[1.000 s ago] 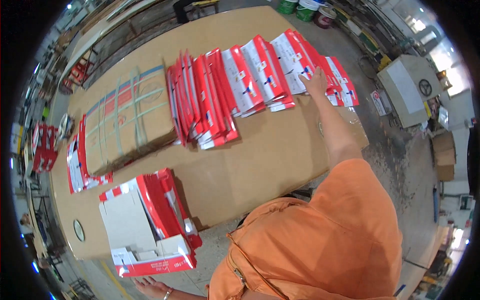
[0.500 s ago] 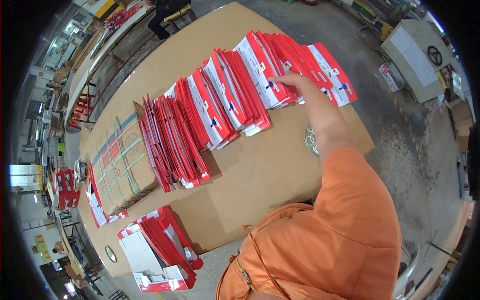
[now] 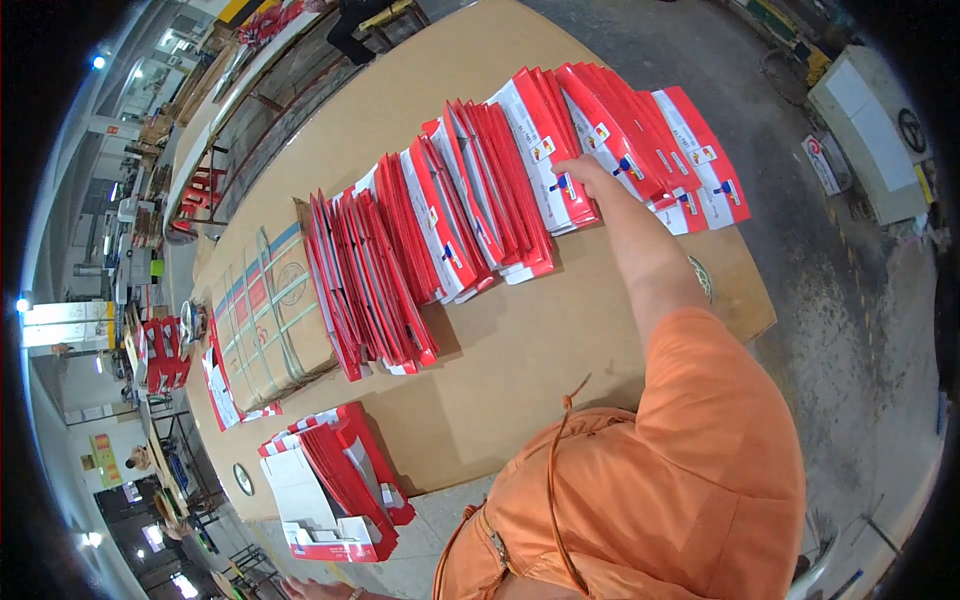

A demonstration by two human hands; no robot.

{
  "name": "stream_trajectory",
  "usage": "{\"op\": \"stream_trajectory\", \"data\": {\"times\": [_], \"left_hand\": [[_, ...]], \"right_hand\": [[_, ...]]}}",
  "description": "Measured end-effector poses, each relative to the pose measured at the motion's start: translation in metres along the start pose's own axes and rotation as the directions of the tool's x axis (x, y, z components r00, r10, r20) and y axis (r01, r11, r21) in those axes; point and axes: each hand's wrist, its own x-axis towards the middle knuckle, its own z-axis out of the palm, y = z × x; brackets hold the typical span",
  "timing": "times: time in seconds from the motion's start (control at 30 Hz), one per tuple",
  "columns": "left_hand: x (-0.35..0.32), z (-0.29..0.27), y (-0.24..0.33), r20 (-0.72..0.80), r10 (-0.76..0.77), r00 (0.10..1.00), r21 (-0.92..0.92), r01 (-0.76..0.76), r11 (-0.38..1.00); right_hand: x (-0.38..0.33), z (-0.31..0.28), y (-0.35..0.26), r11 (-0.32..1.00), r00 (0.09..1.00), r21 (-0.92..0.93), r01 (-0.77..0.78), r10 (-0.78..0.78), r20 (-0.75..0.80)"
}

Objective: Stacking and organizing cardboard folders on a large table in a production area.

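Across the big brown table [image 3: 500, 380] lies a long leaning row of flat red-and-white cardboard cartons [image 3: 440, 235], with printed white panels and small blue marks. My right hand [image 3: 582, 175] reaches over to the right part of this row. Its fingers close on the near edge of a bundle of these cartons, and the fingertips are partly hidden. To the right of that hand, more cartons [image 3: 690, 150] lie fanned out. My left hand [image 3: 318, 590] shows only at the bottom edge, fingers stretched out and holding nothing visible, below a smaller carton stack [image 3: 330, 490] at the table's near left.
A brown parcel bound with straps [image 3: 270, 300] sits left of the row, with a few cartons beside it. Round green-white discs [image 3: 243, 480] mark the tabletop. A grey machine with a handwheel [image 3: 870, 130] stands at right. A seated person's leg [image 3: 350, 35] shows at the far side.
My view has shifted, so the table appears farther right. The cartons right of my right hand now show more of their printed face. My left hand has come into view at the bottom.
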Motion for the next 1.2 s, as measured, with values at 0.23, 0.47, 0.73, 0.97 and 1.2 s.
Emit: {"op": "stream_trajectory", "data": {"times": [0.23, 0.47, 0.73, 0.97, 1.2], "left_hand": [[-0.024, 0.055, 0.029, 0.213, 0.123, 0.969, -0.012, -0.123, 0.992], [-0.143, 0.136, 0.09, 0.37, 0.734, 0.57, -0.296, -0.677, 0.674], [-0.258, 0.142, 0.214, 0.417, 0.906, -0.073, -0.78, -0.541, 0.316], [-0.264, 0.141, 0.147, 0.583, 0.81, 0.068, -0.787, -0.198, 0.584], [-0.217, 0.113, 0.043, 0.803, 0.519, 0.292, -0.595, 0.348, 0.725]], "right_hand": [[-0.065, -0.014, -0.055, 0.578, 0.806, -0.734, 0.356, -0.587, -0.071], [-0.285, -0.028, -0.115, 0.022, 0.566, -0.957, 0.288, -0.81, 0.152], [-0.456, 0.066, -0.133, -0.789, 0.218, -0.555, 0.265, -0.512, 0.831], [-0.501, 0.134, -0.09, -0.924, 0.202, -0.141, 0.356, -0.071, 0.977], [-0.442, 0.097, -0.03, -0.252, 0.236, -0.532, 0.808, -0.689, 0.685]]}}
